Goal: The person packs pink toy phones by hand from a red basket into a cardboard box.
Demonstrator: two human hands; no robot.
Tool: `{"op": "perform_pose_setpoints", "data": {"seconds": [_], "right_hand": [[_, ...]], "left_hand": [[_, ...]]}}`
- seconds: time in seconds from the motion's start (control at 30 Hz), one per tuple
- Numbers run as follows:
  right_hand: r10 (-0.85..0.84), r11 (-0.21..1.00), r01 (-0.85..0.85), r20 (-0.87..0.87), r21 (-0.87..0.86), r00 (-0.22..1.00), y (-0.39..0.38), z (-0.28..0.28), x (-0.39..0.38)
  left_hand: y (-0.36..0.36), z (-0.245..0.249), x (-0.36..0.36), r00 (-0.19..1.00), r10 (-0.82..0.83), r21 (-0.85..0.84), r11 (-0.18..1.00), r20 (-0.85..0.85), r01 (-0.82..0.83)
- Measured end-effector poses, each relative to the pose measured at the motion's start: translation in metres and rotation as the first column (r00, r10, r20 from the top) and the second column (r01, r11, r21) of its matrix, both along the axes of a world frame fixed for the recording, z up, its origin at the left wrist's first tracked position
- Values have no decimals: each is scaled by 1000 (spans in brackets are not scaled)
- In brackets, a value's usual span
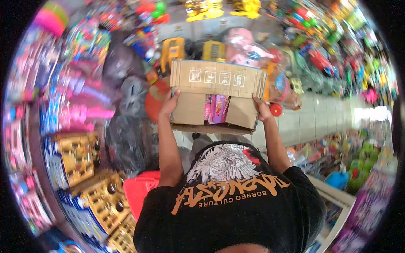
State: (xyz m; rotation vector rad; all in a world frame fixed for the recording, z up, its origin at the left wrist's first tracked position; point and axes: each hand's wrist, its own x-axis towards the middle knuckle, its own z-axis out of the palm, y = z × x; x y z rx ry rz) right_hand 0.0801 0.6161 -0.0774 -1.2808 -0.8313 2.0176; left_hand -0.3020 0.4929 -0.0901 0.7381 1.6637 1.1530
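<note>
A brown cardboard box (pixel 190 110) is held up in front of my body, with its top flaps partly open. White printed symbols mark the raised far flap. Through the gap between the flaps show pink and purple packages (pixel 218 109); their kind is hard to make out. My left hand (pixel 168 104) grips the left side of the box, the thumb over its edge. On the opposite side my right hand (pixel 262 107) is closed on the box edge in the same way. The fingers underneath are hidden from view.
Yellow toy vehicles (pixel 213 51) and bagged toys stand beyond the box. Dark plastic bags (pixel 130 141) lie at the left, near shelves of boxed toys (pixel 78 156). A red plastic object (pixel 141 189) is beside my left arm. Tiled floor (pixel 325 116) shows at the right.
</note>
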Motion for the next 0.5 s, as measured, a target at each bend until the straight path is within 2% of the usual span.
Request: {"op": "perform_pose_setpoints", "data": {"seconds": [0.03,0.07,0.13,0.23,0.3,0.43,0.47,0.5], "right_hand": [[-39,998,38,-22,-42,999,-2,-7,22],[-109,994,110,-52,26,993,-8,-14,40],[-240,970,241,-67,15,968,-20,-7,79],[-374,927,373,-65,-23,925,-36,9,140],[-460,888,459,-102,-32,882,-43,9,179],[-573,819,574,-74,-1,816,-42,3,274],[-528,844,536,-149,15,836,-42,4,299],[-479,867,498,-225,34,849,-44,5,322]], "left_hand": [[18,-1,13,999,-19,-29,999,-31,18],[35,-10,23,995,-93,-18,996,-36,93],[73,-26,51,981,-190,-30,981,-24,189],[123,-17,115,914,-405,65,911,-37,406],[148,-9,161,871,-482,25,874,-90,486],[202,-15,266,762,-634,-51,772,-132,633],[219,-40,289,774,-605,-24,791,-186,612],[238,-37,306,748,-630,-23,768,-209,641]]}}
